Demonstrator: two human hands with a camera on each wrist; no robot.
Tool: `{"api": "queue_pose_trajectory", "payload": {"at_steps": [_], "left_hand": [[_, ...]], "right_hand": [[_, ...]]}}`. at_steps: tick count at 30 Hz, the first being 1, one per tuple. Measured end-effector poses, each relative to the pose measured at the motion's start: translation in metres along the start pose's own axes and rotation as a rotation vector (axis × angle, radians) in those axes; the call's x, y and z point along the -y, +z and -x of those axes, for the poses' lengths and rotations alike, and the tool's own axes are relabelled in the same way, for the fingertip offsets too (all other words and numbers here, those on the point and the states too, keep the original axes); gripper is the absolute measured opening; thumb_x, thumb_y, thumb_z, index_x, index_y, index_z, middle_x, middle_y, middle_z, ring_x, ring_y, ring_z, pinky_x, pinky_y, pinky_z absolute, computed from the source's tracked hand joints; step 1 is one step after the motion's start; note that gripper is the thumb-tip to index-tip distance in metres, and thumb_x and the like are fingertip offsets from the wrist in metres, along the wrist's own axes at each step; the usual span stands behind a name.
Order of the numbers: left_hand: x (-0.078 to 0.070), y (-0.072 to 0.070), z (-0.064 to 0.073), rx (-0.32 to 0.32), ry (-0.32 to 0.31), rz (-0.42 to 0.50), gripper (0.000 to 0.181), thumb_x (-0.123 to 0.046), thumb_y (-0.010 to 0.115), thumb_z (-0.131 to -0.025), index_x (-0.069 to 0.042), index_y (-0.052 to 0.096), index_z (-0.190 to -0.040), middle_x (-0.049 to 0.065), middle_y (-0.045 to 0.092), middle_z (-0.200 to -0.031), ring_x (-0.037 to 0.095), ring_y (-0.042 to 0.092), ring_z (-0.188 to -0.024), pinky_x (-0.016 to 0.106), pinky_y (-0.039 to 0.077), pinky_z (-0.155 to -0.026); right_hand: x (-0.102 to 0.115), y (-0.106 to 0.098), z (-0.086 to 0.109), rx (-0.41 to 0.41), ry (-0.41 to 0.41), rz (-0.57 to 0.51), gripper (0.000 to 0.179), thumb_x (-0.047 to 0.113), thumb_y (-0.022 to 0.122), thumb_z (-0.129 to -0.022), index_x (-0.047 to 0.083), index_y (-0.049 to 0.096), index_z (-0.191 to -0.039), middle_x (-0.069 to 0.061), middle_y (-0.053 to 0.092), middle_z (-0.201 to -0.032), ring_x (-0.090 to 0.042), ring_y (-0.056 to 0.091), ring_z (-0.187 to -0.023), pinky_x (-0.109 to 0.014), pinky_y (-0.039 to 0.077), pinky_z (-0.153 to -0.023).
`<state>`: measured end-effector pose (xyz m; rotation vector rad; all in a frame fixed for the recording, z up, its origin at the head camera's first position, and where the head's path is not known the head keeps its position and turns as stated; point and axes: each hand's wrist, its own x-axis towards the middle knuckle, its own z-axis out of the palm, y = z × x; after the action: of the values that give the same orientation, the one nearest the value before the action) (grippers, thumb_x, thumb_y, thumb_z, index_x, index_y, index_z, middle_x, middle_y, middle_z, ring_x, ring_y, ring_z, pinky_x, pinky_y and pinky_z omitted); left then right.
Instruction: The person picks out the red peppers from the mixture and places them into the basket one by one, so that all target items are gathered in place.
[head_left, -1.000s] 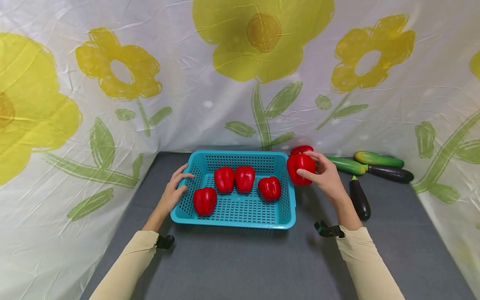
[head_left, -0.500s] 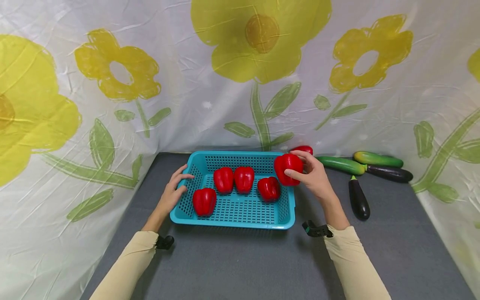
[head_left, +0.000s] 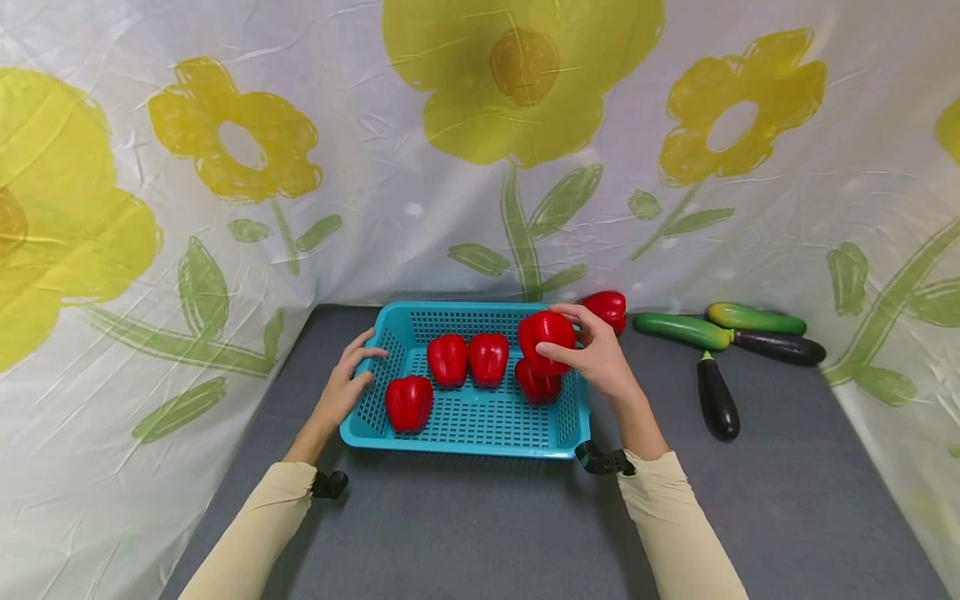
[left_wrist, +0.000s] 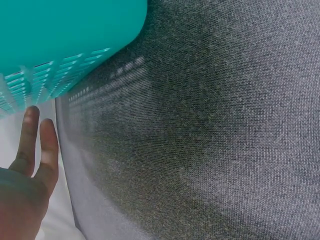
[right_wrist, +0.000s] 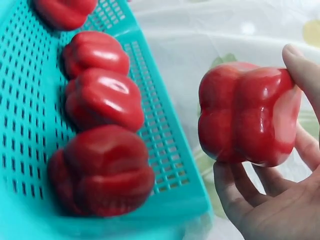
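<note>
A blue-green plastic basket [head_left: 465, 451] stands on the table with several red bell peppers [head_left: 408, 404] inside. Above its right end, my right hand [head_left: 597, 354] grips another red bell pepper [head_left: 546, 340] between thumb and fingers; in the head view it partly covers a pepper [head_left: 538, 385] in the basket. The right wrist view shows the gripped pepper [right_wrist: 247, 115] with the fingers beneath it. At the basket's left side my left hand [head_left: 343, 392] has its fingers spread over the rim. In the left wrist view two fingers [left_wrist: 48, 145] reach toward the perforated wall.
One more red bell pepper [head_left: 606, 310] lies behind the right hand, outside the basket. Farther right are two green zucchini [head_left: 686, 330] and two dark eggplants [head_left: 718, 398] on the grey table [head_left: 480, 525]. A flower-printed curtain [head_left: 405, 225] borders the table at the back.
My right hand has carried its bell pepper leftward from beside the basket to over its right end. The pepper behind it shows more now. My left hand stays at the rim.
</note>
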<state>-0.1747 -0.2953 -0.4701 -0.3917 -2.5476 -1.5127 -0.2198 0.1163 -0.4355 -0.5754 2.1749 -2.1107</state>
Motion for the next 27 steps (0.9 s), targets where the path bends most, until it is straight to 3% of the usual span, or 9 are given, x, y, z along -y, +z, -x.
{"api": "queue_pose_trajectory", "payload": {"at_steps": [5,12,20,27], "left_hand": [[0.001,0.0,-0.001,0.003,0.018,0.012,0.037,0.013,0.045,-0.09,0.014,0.06,-0.123,0.025,0.026,-0.16,0.047,0.024,-0.141,0.039,0.036,-0.086],[0.002,-0.002,-0.001,0.008,0.038,0.016,0.037,0.012,0.044,-0.09,0.014,0.061,-0.123,0.027,0.026,-0.159,0.05,0.024,-0.141,0.049,0.034,-0.088],[-0.001,-0.001,0.0,0.007,0.002,0.011,0.037,0.012,0.043,-0.091,0.015,0.059,-0.125,0.024,0.024,-0.161,0.048,0.02,-0.143,0.049,0.033,-0.09],[-0.002,-0.001,0.001,0.011,0.004,0.006,0.037,0.012,0.044,-0.091,0.016,0.059,-0.125,0.024,0.024,-0.161,0.048,0.02,-0.144,0.044,0.034,-0.089]], "right_hand": [[0.004,0.013,-0.003,0.004,0.007,-0.007,0.06,0.0,0.074,-0.087,0.0,0.052,-0.143,-0.02,0.053,-0.136,-0.035,0.055,-0.113,-0.041,0.057,-0.081],[0.0,0.033,-0.007,0.007,0.017,-0.051,0.058,0.008,0.077,-0.088,0.008,0.055,-0.142,-0.012,0.055,-0.135,-0.034,0.056,-0.114,-0.046,0.056,-0.083],[-0.004,0.059,-0.007,0.028,0.005,-0.052,0.055,0.015,0.081,-0.086,0.016,0.06,-0.137,-0.007,0.058,-0.132,-0.033,0.057,-0.111,-0.046,0.057,-0.081],[-0.007,0.08,-0.006,0.038,0.014,-0.093,0.054,0.013,0.082,-0.085,0.015,0.061,-0.135,-0.007,0.058,-0.131,-0.034,0.057,-0.113,-0.045,0.057,-0.081]]}}
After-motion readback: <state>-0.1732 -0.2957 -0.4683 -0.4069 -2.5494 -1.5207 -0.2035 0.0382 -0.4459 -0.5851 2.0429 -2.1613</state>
